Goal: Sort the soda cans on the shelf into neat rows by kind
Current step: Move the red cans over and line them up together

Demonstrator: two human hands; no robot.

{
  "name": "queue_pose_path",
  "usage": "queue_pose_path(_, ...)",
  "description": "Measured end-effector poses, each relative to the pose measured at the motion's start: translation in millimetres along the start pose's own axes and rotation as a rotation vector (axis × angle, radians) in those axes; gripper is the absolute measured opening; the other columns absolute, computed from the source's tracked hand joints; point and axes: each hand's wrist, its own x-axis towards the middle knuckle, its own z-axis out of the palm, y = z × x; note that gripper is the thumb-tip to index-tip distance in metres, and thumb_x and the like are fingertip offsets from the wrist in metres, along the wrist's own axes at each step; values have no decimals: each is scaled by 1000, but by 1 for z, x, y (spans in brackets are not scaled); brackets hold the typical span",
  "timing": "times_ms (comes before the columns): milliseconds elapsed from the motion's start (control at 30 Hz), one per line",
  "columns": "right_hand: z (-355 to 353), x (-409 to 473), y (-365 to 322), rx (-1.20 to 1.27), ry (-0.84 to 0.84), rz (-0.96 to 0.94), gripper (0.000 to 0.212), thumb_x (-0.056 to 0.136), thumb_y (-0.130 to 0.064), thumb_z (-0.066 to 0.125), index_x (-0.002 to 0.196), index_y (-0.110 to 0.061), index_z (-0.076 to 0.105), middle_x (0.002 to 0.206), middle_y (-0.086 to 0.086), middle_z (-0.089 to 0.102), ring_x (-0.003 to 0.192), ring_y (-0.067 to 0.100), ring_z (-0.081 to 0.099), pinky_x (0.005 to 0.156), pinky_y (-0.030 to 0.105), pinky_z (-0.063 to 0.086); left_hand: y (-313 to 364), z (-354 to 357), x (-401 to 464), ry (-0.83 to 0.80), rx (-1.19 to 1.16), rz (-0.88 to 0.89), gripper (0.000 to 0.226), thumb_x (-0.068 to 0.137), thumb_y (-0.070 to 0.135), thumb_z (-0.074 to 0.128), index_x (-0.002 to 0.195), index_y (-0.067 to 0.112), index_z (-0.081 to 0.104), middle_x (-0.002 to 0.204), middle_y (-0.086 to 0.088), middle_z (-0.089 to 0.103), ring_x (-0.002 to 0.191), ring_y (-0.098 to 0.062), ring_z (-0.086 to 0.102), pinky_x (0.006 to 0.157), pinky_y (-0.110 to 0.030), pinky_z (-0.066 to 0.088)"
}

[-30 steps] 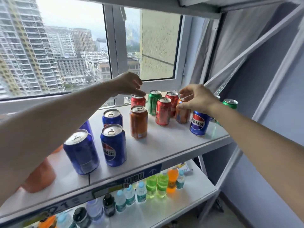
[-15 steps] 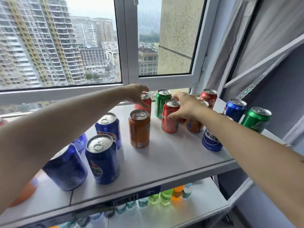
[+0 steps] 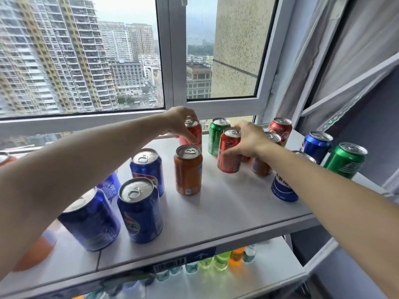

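Soda cans stand scattered on a white shelf [image 3: 226,212]. My left hand [image 3: 182,123] grips a red can [image 3: 195,131] at the back near the window. My right hand [image 3: 248,141] grips another red can [image 3: 228,152], fingers curled round its side. A green can [image 3: 216,137] stands between the two. An orange can [image 3: 188,170] stands in front, and another orange can [image 3: 260,167] sits partly hidden under my right wrist. Several blue cans [image 3: 140,210] cluster at the front left. A third red can [image 3: 280,128] stands at the back right.
A blue can [image 3: 317,145] and a green can [image 3: 345,159] stand at the right end, with another blue can [image 3: 282,188] under my right forearm. The window frame [image 3: 172,61] is close behind. Small bottles [image 3: 220,260] line the lower shelf. An orange object [image 3: 34,253] lies at the far left.
My left hand came down from above the back red can and closed on it. My right hand moved from the orange can onto the front red can and grips it.
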Motion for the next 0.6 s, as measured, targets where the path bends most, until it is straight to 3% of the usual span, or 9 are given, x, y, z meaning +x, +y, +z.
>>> queue_pose_path(67,-12,-3,-10,41,21,-11,83,53,-39,93,122,-10,57,118,9,66,106,26,60,83,29,47,-1,-16,-9,19,-106,3,76,59,19,88,128,19,56,134,-8,51,103,-26,55,69,-29,53)
queue_pose_path(167,-36,-5,-31,119,64,-44,94,51,-39,94,131,-9,54,125,10,63,113,26,57,82,24,38,3,-45,-26,55,-275,-6,76,59,12,87,128,19,56,136,-10,49,102,-27,58,56,-23,55)
queue_pose_path(267,-57,-8,-62,151,115,-111,99,50,-38,94,135,-7,52,129,12,62,119,28,56,88,23,39,1,-75,-52,141,-338,-19,77,60,11,87,129,19,56,136,-8,49,111,-28,56,62,-27,57)
queue_pose_path(367,-68,-10,-100,222,130,-184,93,49,-35,95,129,-6,58,120,12,66,113,29,60,93,31,47,-11,-106,-85,236,-391,-56,73,59,11,88,126,15,57,133,-9,51,112,-27,57,65,-30,58)
queue_pose_path(600,-52,-23,-200,368,61,-346,90,41,-36,94,120,-7,63,110,9,67,103,27,62,87,41,56,-61,-180,-184,472,-380,-149,73,59,14,88,125,9,58,131,-9,54,112,-25,59,75,-37,60)
